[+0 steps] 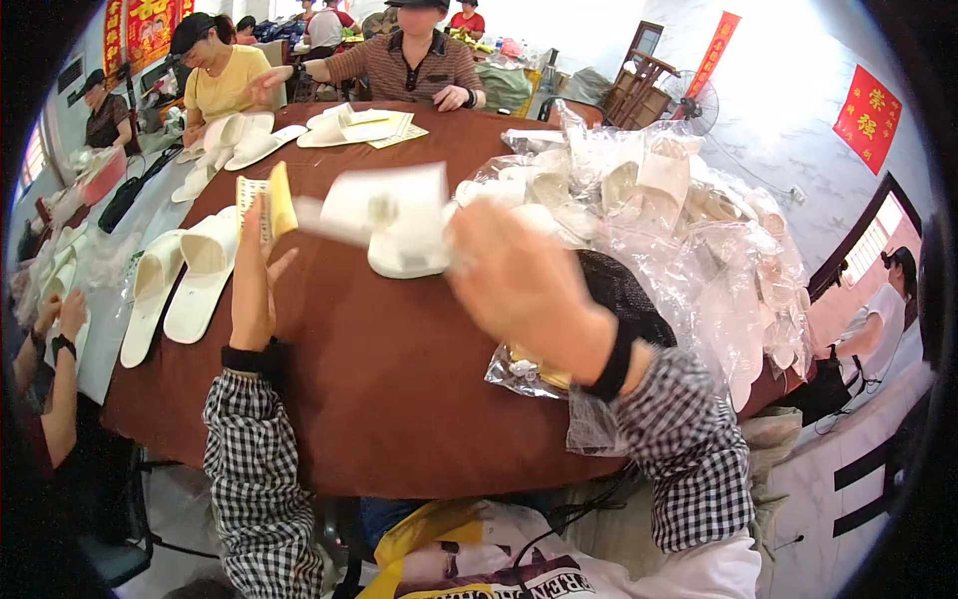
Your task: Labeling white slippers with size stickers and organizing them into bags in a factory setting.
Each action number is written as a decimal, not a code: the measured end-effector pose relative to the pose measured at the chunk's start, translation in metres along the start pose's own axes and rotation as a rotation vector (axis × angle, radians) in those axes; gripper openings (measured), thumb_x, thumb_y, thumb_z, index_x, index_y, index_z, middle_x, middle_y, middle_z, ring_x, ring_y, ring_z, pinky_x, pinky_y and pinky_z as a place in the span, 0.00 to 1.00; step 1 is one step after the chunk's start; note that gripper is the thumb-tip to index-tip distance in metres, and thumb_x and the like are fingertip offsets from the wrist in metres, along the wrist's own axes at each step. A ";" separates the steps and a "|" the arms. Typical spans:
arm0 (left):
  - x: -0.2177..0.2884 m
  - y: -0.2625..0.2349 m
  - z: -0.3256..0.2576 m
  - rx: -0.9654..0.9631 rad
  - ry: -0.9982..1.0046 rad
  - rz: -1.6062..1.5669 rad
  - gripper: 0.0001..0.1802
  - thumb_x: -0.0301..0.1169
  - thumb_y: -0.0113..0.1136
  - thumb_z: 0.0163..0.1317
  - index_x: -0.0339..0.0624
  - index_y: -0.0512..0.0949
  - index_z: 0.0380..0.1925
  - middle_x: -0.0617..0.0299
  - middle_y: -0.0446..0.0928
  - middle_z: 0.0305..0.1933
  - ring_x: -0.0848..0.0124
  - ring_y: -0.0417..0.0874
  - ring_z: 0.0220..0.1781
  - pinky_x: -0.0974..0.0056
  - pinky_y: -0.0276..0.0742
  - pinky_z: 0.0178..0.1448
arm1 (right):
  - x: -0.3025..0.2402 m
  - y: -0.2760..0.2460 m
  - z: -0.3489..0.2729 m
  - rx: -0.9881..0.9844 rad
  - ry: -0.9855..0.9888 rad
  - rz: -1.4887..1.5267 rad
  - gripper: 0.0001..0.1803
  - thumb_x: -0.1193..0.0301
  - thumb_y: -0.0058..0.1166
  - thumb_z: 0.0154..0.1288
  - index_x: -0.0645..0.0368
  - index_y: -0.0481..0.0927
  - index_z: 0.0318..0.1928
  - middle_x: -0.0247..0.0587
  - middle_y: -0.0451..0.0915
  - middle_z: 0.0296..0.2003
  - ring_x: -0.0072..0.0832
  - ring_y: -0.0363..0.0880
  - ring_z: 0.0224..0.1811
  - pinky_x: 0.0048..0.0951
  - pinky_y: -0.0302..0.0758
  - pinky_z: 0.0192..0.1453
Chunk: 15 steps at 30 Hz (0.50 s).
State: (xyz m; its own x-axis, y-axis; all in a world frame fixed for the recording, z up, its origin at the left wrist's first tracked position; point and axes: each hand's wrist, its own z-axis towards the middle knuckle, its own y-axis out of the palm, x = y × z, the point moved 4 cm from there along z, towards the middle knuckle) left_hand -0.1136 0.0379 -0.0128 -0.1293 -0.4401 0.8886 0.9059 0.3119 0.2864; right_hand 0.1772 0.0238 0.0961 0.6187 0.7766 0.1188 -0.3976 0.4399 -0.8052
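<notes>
In my left hand, raised at the left of the table, is a small yellow-and-white printed sheet that looks bent over. My right hand is smeared by motion at the table's middle. Its fingertips are at the edge of a pair of white slippers, which is also blurred, and the hand appears to grip them. Left of my left hand, another pair of white slippers lies side by side, toes toward me.
Plastic-bagged white slippers are heaped on the right of the brown-covered table. A black mesh item lies beside my right wrist. More slippers rest on printed sheets at the far edge. Co-workers sit across and at the left.
</notes>
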 end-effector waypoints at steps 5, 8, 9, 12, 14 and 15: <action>0.006 -0.008 -0.006 0.000 -0.060 0.292 0.38 0.53 0.46 0.75 0.41 0.58 0.75 0.55 0.59 0.78 0.63 0.62 0.77 0.53 0.59 0.76 | -0.042 0.041 -0.018 -0.278 -0.174 0.519 0.09 0.68 0.56 0.65 0.58 0.76 0.41 0.46 0.79 0.36 0.46 0.81 0.39 0.45 0.79 0.41; 0.012 0.007 -0.011 -0.208 0.133 0.742 0.38 0.45 0.58 0.71 0.27 0.62 0.70 0.37 0.69 0.69 0.55 0.70 0.72 0.61 0.60 0.75 | 0.014 0.061 0.003 -0.164 -0.036 0.400 0.06 0.71 0.53 0.67 0.60 0.81 0.39 0.51 0.81 0.32 0.52 0.81 0.37 0.45 0.77 0.40; 0.011 0.013 -0.014 -0.287 0.146 0.800 0.41 0.45 0.61 0.68 0.28 0.60 0.71 0.36 0.64 0.72 0.53 0.65 0.75 0.59 0.58 0.76 | 0.037 0.071 0.014 -0.112 -0.018 0.330 0.07 0.72 0.52 0.68 0.61 0.81 0.39 0.51 0.82 0.33 0.51 0.81 0.37 0.46 0.77 0.41; 0.013 0.033 -0.028 -0.455 0.207 0.956 0.49 0.43 0.66 0.63 0.30 0.52 0.74 0.35 0.56 0.76 0.49 0.59 0.78 0.59 0.54 0.79 | 0.099 0.112 0.029 -0.216 0.054 0.368 0.10 0.74 0.51 0.67 0.64 0.82 0.43 0.54 0.83 0.41 0.50 0.81 0.46 0.43 0.77 0.53; 0.016 0.050 -0.040 -0.619 0.202 0.892 0.58 0.44 0.69 0.58 0.34 0.42 0.77 0.36 0.49 0.79 0.45 0.52 0.80 0.57 0.48 0.81 | 0.124 0.145 0.029 -0.222 0.082 0.352 0.13 0.73 0.51 0.67 0.64 0.81 0.48 0.55 0.83 0.45 0.51 0.80 0.51 0.43 0.75 0.57; 0.016 0.055 -0.045 -0.618 0.177 0.905 0.58 0.44 0.69 0.58 0.34 0.42 0.77 0.36 0.49 0.79 0.45 0.52 0.80 0.57 0.48 0.81 | 0.136 0.161 0.030 -0.247 0.168 0.305 0.16 0.72 0.51 0.67 0.63 0.80 0.53 0.56 0.82 0.50 0.51 0.79 0.55 0.43 0.74 0.62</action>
State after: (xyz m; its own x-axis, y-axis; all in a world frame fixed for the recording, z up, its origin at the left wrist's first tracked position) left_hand -0.0473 0.0103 0.0009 0.6965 -0.3911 0.6016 0.6883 0.1272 -0.7142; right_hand 0.1770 0.2140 -0.0002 0.6080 0.7611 -0.2261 -0.4176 0.0644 -0.9064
